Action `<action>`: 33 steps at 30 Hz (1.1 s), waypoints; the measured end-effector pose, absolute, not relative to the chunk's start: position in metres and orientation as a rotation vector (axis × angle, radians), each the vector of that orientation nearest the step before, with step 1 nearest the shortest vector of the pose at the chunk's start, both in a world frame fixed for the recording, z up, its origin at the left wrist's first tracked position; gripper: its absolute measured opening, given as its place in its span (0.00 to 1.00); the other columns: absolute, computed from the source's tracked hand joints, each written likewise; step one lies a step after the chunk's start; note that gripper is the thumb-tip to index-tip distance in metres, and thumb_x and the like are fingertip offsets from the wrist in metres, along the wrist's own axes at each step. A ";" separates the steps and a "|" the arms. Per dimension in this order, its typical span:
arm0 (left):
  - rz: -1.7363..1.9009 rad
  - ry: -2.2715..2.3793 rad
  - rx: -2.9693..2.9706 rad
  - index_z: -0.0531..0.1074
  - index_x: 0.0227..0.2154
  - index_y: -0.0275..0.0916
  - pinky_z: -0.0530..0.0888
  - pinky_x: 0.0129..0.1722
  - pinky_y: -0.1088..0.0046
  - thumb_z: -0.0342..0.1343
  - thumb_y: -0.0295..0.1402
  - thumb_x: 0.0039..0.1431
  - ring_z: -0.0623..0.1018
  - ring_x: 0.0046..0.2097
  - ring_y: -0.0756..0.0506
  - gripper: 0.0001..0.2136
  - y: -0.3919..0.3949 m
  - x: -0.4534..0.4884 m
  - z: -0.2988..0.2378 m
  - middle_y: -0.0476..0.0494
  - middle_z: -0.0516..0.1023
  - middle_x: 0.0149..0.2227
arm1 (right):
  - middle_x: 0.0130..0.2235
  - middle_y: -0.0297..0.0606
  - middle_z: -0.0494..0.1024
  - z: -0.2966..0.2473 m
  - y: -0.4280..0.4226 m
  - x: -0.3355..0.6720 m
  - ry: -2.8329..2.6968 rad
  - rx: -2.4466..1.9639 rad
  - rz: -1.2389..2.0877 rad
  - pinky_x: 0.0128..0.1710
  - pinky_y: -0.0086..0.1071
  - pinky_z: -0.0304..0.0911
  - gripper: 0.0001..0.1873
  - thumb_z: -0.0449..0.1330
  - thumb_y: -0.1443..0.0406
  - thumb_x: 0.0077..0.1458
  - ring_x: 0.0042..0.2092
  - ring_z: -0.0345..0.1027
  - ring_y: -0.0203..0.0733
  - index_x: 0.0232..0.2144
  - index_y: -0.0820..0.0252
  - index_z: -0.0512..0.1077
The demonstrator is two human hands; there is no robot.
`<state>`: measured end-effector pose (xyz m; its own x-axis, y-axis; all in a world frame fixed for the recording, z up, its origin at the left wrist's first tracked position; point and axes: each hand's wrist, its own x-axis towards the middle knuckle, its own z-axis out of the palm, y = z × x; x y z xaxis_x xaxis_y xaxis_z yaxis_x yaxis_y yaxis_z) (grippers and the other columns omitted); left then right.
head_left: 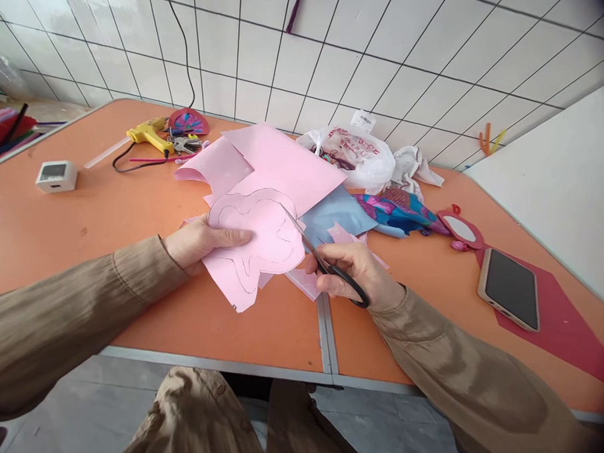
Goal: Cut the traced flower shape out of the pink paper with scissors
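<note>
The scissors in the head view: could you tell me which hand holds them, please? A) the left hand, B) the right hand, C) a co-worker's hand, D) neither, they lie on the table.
B: the right hand has its fingers through the black handles of the scissors, whose blades meet the edge of the pink sheet that the left hand holds by its other side.

Left hand (200, 243) entering from lower left, forearm in a tan sleeve angled up and right; palm down, thumb extended rightward on top, fingers tucked beneath in a pinching grip. Right hand (351, 272) entering from lower right, sleeve likewise tan; fingers curled, knuckles toward the camera, closed in a grip. Hands near each other, not touching.
</note>
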<state>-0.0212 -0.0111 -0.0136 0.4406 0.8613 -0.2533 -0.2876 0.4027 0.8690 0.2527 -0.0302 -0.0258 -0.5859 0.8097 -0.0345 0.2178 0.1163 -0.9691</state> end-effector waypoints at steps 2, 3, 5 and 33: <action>0.843 0.808 0.835 0.79 0.41 0.35 0.83 0.39 0.65 0.75 0.30 0.42 0.84 0.43 0.36 0.21 -0.012 -0.020 -0.014 0.36 0.85 0.42 | 0.25 0.32 0.67 -0.025 -0.030 0.253 -1.890 -1.006 1.492 0.22 0.30 0.54 0.27 0.70 0.45 0.47 0.24 0.58 0.32 0.32 0.61 0.71; 0.843 0.815 0.828 0.79 0.41 0.35 0.83 0.39 0.65 0.74 0.30 0.42 0.84 0.42 0.36 0.20 -0.013 -0.019 -0.013 0.36 0.86 0.41 | 0.25 0.32 0.67 -0.025 -0.030 0.253 -1.892 -1.006 1.491 0.22 0.30 0.54 0.27 0.70 0.45 0.47 0.24 0.58 0.32 0.32 0.61 0.71; 0.840 0.835 0.816 0.79 0.40 0.35 0.83 0.38 0.65 0.74 0.30 0.43 0.84 0.42 0.36 0.19 -0.014 -0.018 -0.013 0.36 0.86 0.40 | 0.25 0.32 0.67 -0.025 -0.029 0.253 -1.894 -0.986 1.486 0.22 0.29 0.54 0.26 0.69 0.45 0.48 0.23 0.58 0.32 0.32 0.62 0.71; 0.897 0.932 1.027 0.82 0.30 0.38 0.82 0.34 0.69 0.76 0.34 0.41 0.84 0.33 0.41 0.12 -0.008 -0.028 -0.006 0.44 0.85 0.32 | 0.23 0.31 0.67 -0.015 -0.030 0.246 -1.921 -0.988 1.537 0.22 0.28 0.58 0.29 0.68 0.42 0.46 0.23 0.60 0.32 0.29 0.62 0.71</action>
<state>-0.0285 -0.0084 -0.0064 0.3373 0.9205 -0.1973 -0.1621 0.2632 0.9510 0.2457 -0.0297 -0.0150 -0.6207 0.7813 -0.0653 0.2353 0.1061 -0.9661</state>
